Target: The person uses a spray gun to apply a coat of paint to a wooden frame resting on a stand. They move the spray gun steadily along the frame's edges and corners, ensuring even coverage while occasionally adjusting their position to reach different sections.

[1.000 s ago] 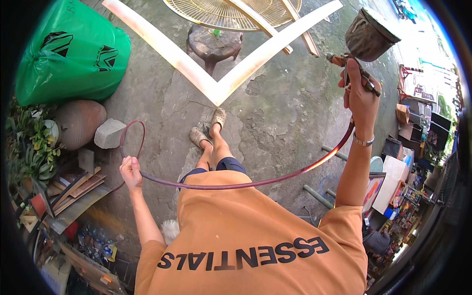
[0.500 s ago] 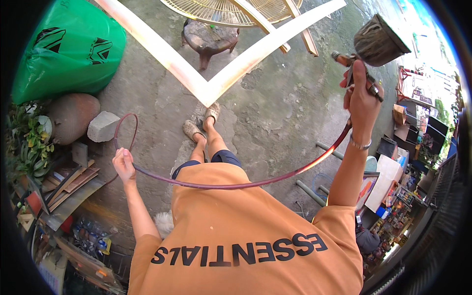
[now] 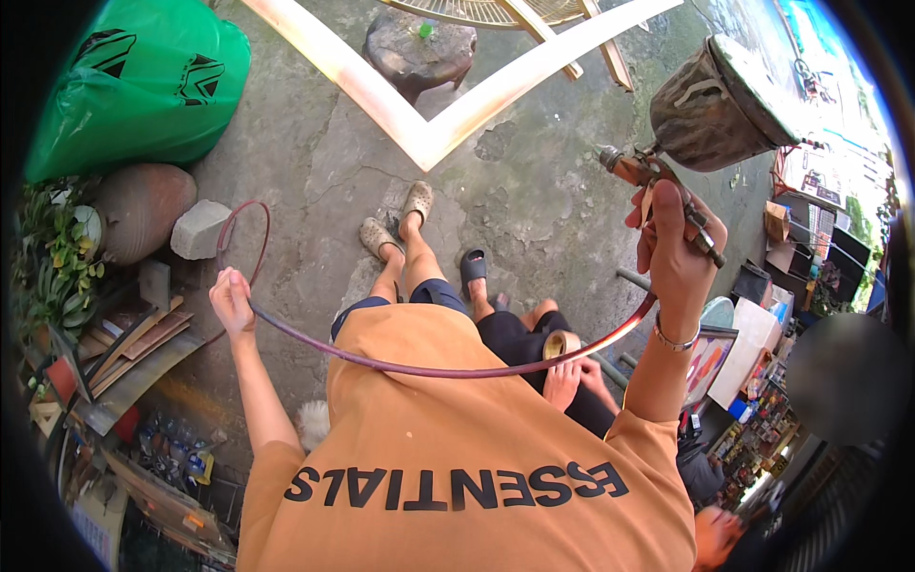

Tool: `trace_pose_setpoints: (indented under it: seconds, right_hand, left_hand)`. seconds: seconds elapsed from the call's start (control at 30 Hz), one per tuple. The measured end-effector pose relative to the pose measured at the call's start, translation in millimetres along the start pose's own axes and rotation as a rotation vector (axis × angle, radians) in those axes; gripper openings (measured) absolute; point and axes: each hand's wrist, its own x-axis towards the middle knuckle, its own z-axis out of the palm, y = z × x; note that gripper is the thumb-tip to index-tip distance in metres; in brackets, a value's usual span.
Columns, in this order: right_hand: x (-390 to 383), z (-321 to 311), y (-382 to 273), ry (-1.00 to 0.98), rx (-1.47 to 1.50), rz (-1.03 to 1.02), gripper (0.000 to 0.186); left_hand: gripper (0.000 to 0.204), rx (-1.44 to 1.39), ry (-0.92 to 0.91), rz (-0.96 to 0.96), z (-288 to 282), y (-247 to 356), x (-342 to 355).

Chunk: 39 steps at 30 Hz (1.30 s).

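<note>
My right hand [image 3: 684, 234] is wrapped round a spray gun [image 3: 658, 176], raised at the right, its dark, stained cup [image 3: 710, 110] tilted above it. A reddish-brown air hose [image 3: 410, 369] droops from near my right wrist across my orange shirt to the left. There my left hand [image 3: 232, 301] grips the hose, and a loop of it stands up beyond the fingers. Ahead of my feet is a pale V-shaped piece [image 3: 426, 148], its point toward me. Neither hand touches this piece.
A dark round stool [image 3: 419, 52] stands behind the V-piece, near a round wire guard [image 3: 467, 11] and wooden strips [image 3: 538, 33]. At left are a green bag [image 3: 152, 91], clay pot [image 3: 143, 212] and concrete block [image 3: 198, 231]. Close at right, another person's hands [image 3: 577, 381] hold a tape roll [image 3: 562, 345].
The spray gun and my right hand have come lower and slightly left. My view has shifted a little. Another person with a tape roll has come into sight at my right.
</note>
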Motion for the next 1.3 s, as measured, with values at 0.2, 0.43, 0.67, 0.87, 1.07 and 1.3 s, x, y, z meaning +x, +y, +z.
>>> trace_pose_setpoints:
  seconds: [0.2,0.43,0.67,0.87,1.07,1.3]
  right_hand:
    - [-24.4,8.8,2.7,-0.078,-0.035,-0.067,0.035]
    - [-51.8,20.1,0.8,-0.278,-0.059,-0.212,0.052]
    - [-55.4,23.9,-6.7,-0.31,-0.113,-0.25,0.019]
    - [-31.8,26.9,10.0,-0.076,-0.064,-0.063,0.026]
    - [-4.2,21.9,28.9,0.028,-0.048,-0.112,0.035]
    - [44.7,7.1,38.6,0.122,-0.006,-0.04,0.039]
  left_hand:
    - [0.052,0.003,-0.001,0.023,-8.4,-4.3,-2.1]
    - [0.05,-0.016,0.009,-0.018,-15.6,-11.6,-8.2]
    - [0.051,-0.012,0.0,-0.019,-15.3,-8.5,-8.1]
    - [0.052,0.001,-0.005,-0.008,-10.8,0.8,-6.2]
    - [0.052,0.004,0.005,-0.022,-9.0,1.8,-10.0]
    - [0.05,0.013,-0.003,-0.024,7.2,8.2,-4.6]
